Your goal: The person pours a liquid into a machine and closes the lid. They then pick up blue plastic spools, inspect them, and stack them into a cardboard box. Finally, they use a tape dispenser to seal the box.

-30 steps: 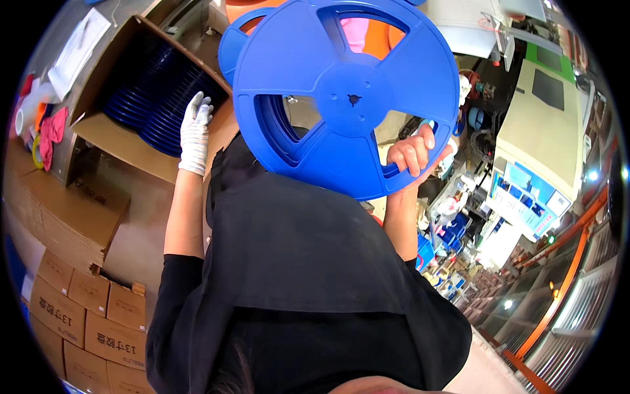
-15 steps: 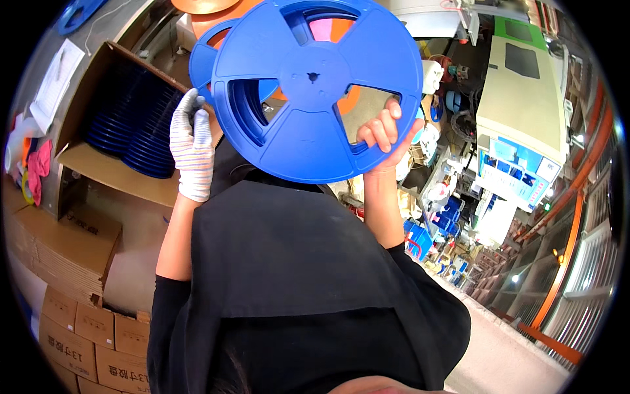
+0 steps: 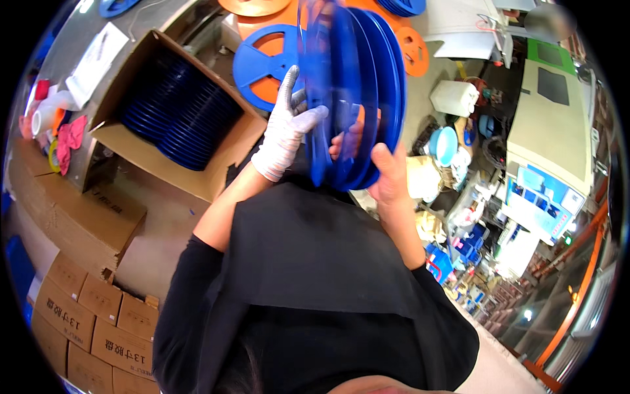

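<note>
A small stack of blue plastic reels (image 3: 391,79) is held up in front of my chest, turned nearly edge-on, its left side smeared by motion. My bare right hand (image 3: 388,172) grips the reels low on their right side, with fingers reaching in through the cut-outs and the thumb outside. My left hand (image 3: 283,134), in a pale striped glove with grey fingertips, is at the left face of the stack with fingers apart. Its thumb overlaps the leftmost reel; whether it presses on it I cannot tell. Another blue reel (image 3: 248,65) lies behind, on orange discs.
On the left, an open cardboard box (image 3: 147,148) holds rows of blue reels. Stacked cartons (image 3: 69,308) and flattened cardboard (image 3: 85,210) lie below it. A paper sheet (image 3: 98,62) rests on the grey table. At right stand a beige machine (image 3: 548,125) and a white jug (image 3: 453,98).
The reels have turned from facing me to nearly edge-on. My left hand has come right and up to their left face. The view has shifted, so the surroundings sit further right.
</note>
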